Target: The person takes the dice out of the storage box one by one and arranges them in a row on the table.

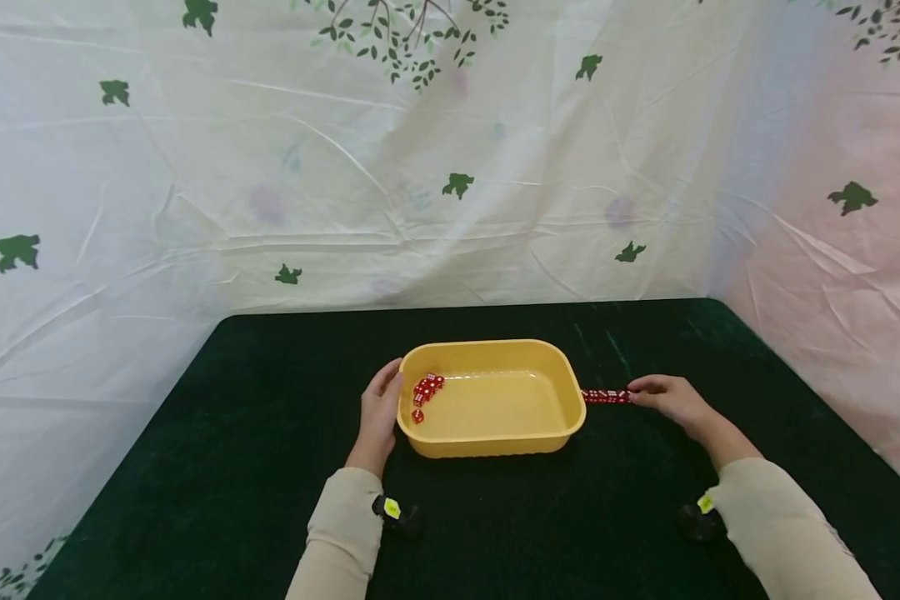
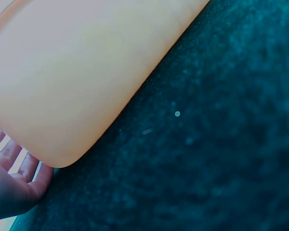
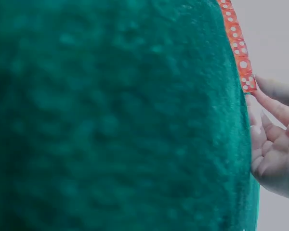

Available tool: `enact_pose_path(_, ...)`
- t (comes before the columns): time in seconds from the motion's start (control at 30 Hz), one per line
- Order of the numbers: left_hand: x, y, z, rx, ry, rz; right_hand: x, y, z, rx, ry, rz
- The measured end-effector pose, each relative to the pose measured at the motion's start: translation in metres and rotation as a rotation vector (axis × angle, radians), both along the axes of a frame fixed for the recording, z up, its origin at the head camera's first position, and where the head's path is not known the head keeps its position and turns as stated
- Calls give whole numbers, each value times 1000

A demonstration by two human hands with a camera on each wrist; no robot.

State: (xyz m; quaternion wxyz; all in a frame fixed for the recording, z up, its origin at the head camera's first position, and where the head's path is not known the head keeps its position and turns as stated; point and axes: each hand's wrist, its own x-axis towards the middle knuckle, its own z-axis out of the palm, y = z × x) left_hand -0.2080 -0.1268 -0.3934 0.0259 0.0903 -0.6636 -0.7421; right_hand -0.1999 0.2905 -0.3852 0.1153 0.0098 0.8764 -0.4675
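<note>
Bracing: left hand [image 1: 379,414] lies flat, fingers straight, against the left wall of the yellow tub [image 1: 495,446], apparently steadying it on the dark green surface [image 1: 195,467].
Aligning: right hand [image 1: 667,397] has its fingertips at the far end of the dice row [image 1: 606,397], seemingly keeping it straight; a pinch cannot be told.
Row position: touching the tub's right wall.
Count, tub: one.
Count, row: about five dice.
Count, dice in tub [image 1: 424,392]: a clump in the left corner, roughly seven, too small to settle.

No readable text, white pips on the red dice [image 3: 240,54], count unclear
</note>
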Motion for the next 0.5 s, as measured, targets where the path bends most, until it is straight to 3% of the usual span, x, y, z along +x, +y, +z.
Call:
enact_pose_path(0.3,2,0,0,1,16,-5,-7,6,20,-6,-44,3)
enact_pose_path(0.5,1,0,0,-5,12,-2,-15,0,38,11,-11,-2)
